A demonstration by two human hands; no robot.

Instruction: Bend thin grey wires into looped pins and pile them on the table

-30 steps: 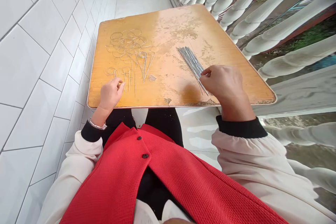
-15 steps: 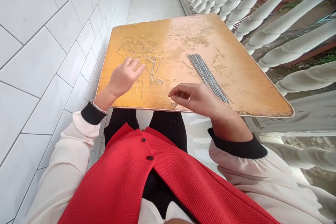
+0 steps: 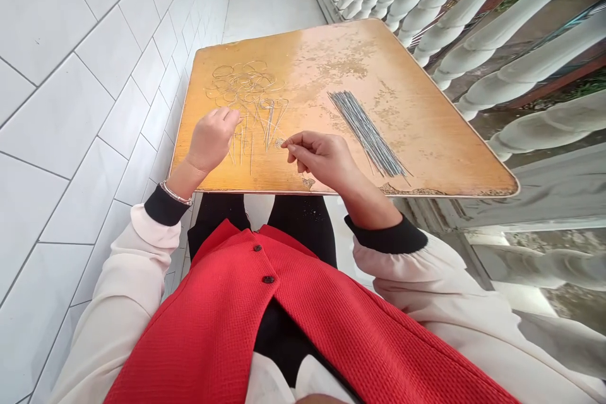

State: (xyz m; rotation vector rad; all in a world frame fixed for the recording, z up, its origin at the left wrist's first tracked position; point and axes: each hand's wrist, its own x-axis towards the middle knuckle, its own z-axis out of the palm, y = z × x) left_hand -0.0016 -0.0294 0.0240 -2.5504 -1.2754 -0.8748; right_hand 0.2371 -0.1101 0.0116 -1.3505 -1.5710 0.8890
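On the scuffed wooden tabletop (image 3: 416, 151), centre frame: left hand (image 3: 211, 139), half-curled among bent wire loops (image 3: 243, 85), hold unclear; right hand (image 3: 317, 154), thumb and forefinger pinched closed, anything held too fine to tell; straight wires (image 3: 364, 132) lie bundled parallel at right, kept apart from the loops.

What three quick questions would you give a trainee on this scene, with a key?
1. Which wrist wears the silver bangle?
2. True or false: the straight grey wires lie on the wooden tabletop, to the right of the looped wire shapes.
3. What runs beyond the table's right edge? A: a tiled wall. B: white balusters. C: a hedge.

Key: 1. Left. 2. True. 3. B.
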